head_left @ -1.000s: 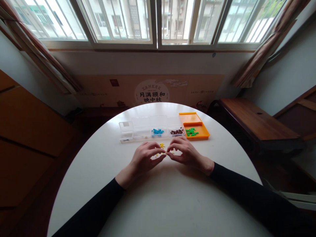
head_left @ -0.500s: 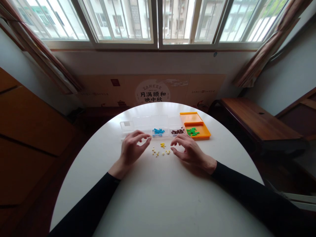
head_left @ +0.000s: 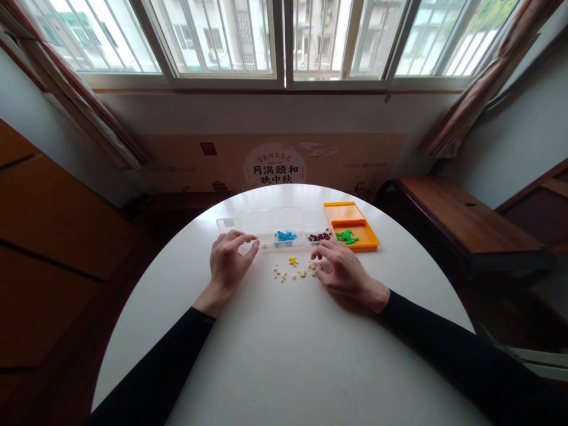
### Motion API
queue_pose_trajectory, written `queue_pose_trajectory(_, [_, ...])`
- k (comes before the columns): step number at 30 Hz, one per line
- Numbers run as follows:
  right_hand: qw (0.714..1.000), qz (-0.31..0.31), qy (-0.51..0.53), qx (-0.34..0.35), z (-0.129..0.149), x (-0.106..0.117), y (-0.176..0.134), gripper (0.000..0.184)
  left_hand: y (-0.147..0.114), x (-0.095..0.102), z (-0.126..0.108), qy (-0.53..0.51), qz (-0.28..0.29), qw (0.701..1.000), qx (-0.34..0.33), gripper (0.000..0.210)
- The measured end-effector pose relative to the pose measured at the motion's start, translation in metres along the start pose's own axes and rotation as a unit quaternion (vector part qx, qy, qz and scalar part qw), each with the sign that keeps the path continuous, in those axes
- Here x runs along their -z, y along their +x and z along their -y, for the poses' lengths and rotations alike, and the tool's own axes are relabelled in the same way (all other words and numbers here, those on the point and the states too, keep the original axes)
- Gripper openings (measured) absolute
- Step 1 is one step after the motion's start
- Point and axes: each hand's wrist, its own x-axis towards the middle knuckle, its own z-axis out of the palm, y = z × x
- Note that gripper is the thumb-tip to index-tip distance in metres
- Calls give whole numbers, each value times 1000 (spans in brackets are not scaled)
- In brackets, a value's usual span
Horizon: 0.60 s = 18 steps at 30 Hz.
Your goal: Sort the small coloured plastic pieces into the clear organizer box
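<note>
My left hand (head_left: 231,260) is at the left part of a clear plastic box (head_left: 298,238) with its lid folded back. Its thumb and index finger are pinched together; whatever they hold is too small to make out. My right hand (head_left: 344,271) rests on the table with thumb and fingers apart, beside loose cream-coloured pieces (head_left: 302,274). Left of those, several more pale pieces (head_left: 277,271) are scattered, and a small cluster of yellow pieces (head_left: 293,260) sits just behind. Blue pieces (head_left: 285,236) and dark brown pieces (head_left: 319,236) fill separate compartments of the box.
An orange tray (head_left: 370,241) with green pieces (head_left: 346,237) stands at the box's right end. Everything lies on a round white table (head_left: 284,355). Beyond its right edge is a wooden bench (head_left: 465,213). A printed panel (head_left: 177,160) and windows are behind.
My left hand has moved left and slightly up, from beside the blue pieces to the box's left section. My right hand has shifted slightly right, uncovering a few pale pieces.
</note>
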Motion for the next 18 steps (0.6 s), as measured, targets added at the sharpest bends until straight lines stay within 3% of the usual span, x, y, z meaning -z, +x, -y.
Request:
queue_pose_trajectory(11, [1000,25,8,3,0,0,0,18,-1,1,-2,5,-13,1000,-22,11])
queue_pose_trajectory(18, [999,20,29,15,1,1,3,12,-4,7,-18,-60,9,992,-114,13])
